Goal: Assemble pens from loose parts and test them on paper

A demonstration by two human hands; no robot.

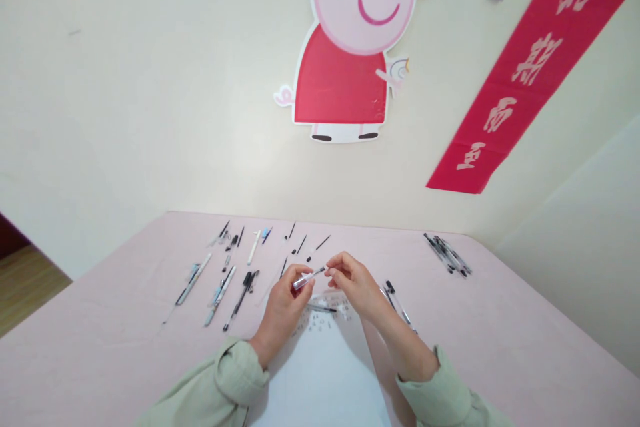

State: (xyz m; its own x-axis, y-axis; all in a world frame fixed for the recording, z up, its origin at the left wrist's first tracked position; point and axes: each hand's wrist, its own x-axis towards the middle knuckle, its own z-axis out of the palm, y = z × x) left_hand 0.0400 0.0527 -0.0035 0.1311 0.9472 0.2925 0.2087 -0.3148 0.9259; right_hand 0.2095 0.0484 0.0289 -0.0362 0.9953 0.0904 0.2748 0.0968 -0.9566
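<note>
My left hand [287,297] is closed around a clear pen barrel [303,280], tilted with its dark end up to the right. At that end are the fingertips of my right hand [354,283], pinched together; what they hold, if anything, is too small to make out. Below both hands lies a sheet of white paper [320,373] with small handwritten marks near its top. A dark, thin pen or refill [321,308] rests across the writing. Just right of the paper, partly behind my right forearm, are a capped pen [400,303] and another slim piece.
Pens and pen parts lie in loose rows on the left of the pink table [115,340], including a black pen [240,300] and a white pen [254,247]. Thin refills [301,243] lie beyond my hands. A pile of pens [447,255] sits at the far right, near the wall.
</note>
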